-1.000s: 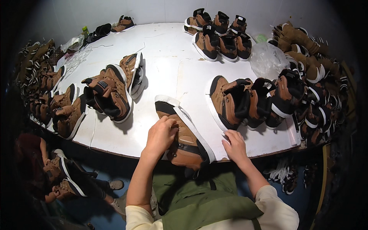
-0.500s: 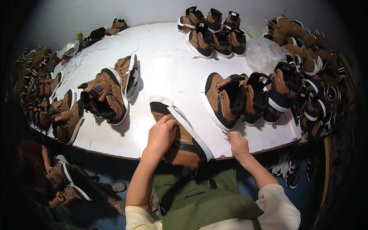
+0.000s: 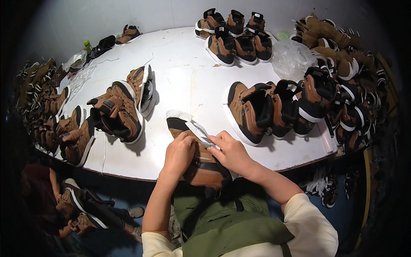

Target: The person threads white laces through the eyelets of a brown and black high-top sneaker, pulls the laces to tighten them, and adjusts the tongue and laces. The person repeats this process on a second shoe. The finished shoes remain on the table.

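Note:
A brown and black shoe with a white sole (image 3: 206,173) lies on its side at the table's near edge, toe pointing away from me. My left hand (image 3: 180,152) is closed on its upper, holding it down. My right hand (image 3: 231,152) is at the sole edge, fingers pinched on a small thin tool (image 3: 208,145), mostly hidden by the fingers; its kind is not clear. Its tip is by the white sole strip near the toe. Left of the shoe stands a pair of like shoes (image 3: 122,113), one tilted against another.
Right of my hands stands a row of finished-looking shoes (image 3: 246,113). More shoes (image 3: 246,47) stand at the back, beside a clear plastic bag (image 3: 293,60). Piles of shoes (image 3: 364,98) flank the white table (image 3: 180,85). At lower left another person's hands (image 3: 64,210) hold a shoe.
My right hand has moved left and away from me, from the table beside the shoe onto its sole edge, with the thin tool in it. My left hand stays on the shoe.

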`<state>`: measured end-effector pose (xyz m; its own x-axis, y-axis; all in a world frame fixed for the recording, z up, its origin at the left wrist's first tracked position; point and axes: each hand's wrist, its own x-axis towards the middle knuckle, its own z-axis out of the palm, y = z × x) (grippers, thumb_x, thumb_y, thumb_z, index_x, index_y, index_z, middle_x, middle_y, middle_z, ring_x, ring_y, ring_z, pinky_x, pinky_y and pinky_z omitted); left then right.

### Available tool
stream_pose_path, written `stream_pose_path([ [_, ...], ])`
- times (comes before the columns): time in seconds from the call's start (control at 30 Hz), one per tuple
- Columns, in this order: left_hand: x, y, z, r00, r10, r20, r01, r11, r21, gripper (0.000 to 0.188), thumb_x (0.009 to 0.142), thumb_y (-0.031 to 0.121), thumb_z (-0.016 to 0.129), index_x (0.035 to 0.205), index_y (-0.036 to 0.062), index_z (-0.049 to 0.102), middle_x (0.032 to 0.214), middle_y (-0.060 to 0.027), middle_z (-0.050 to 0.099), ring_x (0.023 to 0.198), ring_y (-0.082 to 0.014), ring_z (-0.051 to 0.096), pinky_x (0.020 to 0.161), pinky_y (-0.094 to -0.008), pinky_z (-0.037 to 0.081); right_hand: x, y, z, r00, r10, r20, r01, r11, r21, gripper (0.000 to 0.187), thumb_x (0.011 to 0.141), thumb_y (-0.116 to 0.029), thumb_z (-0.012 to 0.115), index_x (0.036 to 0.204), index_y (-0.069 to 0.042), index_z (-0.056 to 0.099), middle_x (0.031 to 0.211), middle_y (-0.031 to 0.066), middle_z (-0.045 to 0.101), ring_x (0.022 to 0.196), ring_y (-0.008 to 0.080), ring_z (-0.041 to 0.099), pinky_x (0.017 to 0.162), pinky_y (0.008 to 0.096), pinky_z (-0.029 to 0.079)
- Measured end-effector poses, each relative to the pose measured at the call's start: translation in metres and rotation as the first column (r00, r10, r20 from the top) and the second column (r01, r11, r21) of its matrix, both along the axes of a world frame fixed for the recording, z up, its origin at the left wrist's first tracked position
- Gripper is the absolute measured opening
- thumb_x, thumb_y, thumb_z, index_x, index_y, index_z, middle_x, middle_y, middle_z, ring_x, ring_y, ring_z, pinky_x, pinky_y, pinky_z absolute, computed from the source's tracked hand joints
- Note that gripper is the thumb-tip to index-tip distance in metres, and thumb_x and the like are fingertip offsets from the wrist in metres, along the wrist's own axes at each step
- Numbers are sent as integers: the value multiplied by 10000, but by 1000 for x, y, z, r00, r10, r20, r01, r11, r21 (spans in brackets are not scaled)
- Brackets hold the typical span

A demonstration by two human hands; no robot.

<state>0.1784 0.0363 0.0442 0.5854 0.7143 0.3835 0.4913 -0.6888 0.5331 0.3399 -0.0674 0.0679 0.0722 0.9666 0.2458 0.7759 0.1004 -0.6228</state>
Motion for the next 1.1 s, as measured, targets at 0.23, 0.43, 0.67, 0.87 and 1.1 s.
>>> stream_pose_path([
  [0.23, -4, 3, -3, 998, -31, 56, 29, 999, 34, 74, 773, 25, 643, 844, 8, 658, 861, -134, 621, 766, -337, 634, 694, -405, 527, -6, 3, 4, 936, 4, 352, -74, 980, 185, 292, 836, -151, 684, 1083, -11, 618, 902, 87, 573, 767, 251, 631, 648, 358, 517],
  [0.43, -8, 6, -4, 997, -8, 79, 11, 999, -41, 110, 772, 9, 633, 879, -4, 655, 885, -151, 606, 802, -351, 627, 726, -418, 521, -18, 12, -6, 853, -32, 520, -61, 985, 160, 267, 797, -139, 687, 1021, -12, 615, 850, 83, 560, 806, 227, 603, 667, 339, 478],
  [0.67, -9, 5, 2, 997, -49, 52, 52, 996, -65, 150, 766, -1, 638, 914, -12, 658, 892, -155, 601, 817, -355, 625, 742, -414, 519, -20, 14, -8, 836, -71, 544, -52, 977, 207, 196, 764, -65, 625, 950, -9, 601, 839, 85, 553, 783, 224, 594, 650, 332, 462],
  [0.87, -4, 2, 4, 999, -37, 30, 39, 998, -43, 181, 750, -9, 649, 928, -5, 683, 911, -147, 635, 823, -348, 638, 752, -391, 519, -22, 16, -9, 817, -104, 567, -33, 973, 226, 209, 718, -24, 585, 926, -7, 598, 835, 84, 553, 778, 224, 594, 640, 328, 459],
  [1.1, -1, 0, 3, 1000, -27, -9, 27, 999, 25, 162, 751, 11, 659, 910, 23, 685, 912, -120, 638, 815, -336, 642, 737, -396, 528, -22, 16, -11, 804, -133, 580, -11, 971, 238, 184, 718, -32, 589, 901, -22, 595, 829, 79, 554, 777, 217, 595, 643, 319, 457],
])
